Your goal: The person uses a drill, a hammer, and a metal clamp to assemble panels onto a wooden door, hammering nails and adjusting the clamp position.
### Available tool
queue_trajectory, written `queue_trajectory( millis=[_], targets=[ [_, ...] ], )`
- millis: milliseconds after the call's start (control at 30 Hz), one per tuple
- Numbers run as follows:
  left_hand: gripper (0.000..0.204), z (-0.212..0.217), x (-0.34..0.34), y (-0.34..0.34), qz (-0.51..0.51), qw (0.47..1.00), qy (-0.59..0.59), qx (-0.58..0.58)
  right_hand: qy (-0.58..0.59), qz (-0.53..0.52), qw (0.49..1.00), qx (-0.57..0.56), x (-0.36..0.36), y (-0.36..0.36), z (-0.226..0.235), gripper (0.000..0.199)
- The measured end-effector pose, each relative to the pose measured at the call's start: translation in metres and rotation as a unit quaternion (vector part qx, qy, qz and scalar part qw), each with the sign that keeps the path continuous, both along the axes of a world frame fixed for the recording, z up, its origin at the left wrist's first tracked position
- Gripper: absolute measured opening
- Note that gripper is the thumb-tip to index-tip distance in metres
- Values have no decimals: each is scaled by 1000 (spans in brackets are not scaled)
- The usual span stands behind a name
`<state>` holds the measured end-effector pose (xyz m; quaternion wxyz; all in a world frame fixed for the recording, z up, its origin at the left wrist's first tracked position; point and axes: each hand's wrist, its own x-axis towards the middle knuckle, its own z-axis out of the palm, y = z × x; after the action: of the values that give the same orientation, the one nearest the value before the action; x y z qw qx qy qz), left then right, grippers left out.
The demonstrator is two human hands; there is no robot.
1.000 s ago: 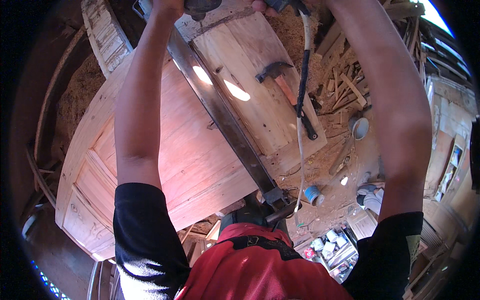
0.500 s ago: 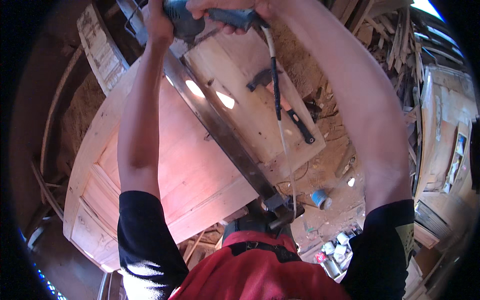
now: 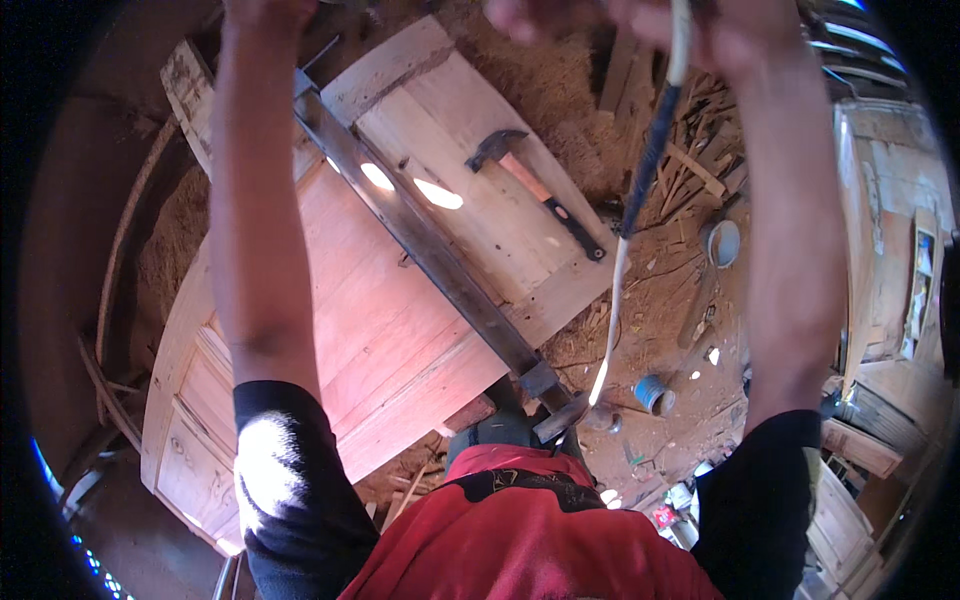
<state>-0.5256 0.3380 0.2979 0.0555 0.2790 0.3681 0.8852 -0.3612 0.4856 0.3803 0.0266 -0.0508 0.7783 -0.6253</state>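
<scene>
Black-wrapped cable (image 3: 648,165) right of hammer (image 3: 535,188)

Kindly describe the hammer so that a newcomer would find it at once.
Start from the dark metal bar running diagonally past the large pinkish wooden panel. On the bar's right side is a pale wooden board, and the hammer lies on it. Its dark head with curved claw and its orange-and-black handle set it apart from the plain wood around it.

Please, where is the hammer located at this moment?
In the head view, the hammer lies above and slightly right of centre, on the pale wooden panel, between the long metal bar to its left and the cable to its right.
</scene>
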Motion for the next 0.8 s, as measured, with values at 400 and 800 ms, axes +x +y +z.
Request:
queue_trajectory(
  millis=[400,800],
  targets=[
    [51,-57,290,148,-183,870,-411,205,-148,-233,939,-205,478,-5,-45,54],
    [42,-193,766,174,-480,748,-390,-241,121,-379,862,-314,705,-103,-30,44]
  ],
)
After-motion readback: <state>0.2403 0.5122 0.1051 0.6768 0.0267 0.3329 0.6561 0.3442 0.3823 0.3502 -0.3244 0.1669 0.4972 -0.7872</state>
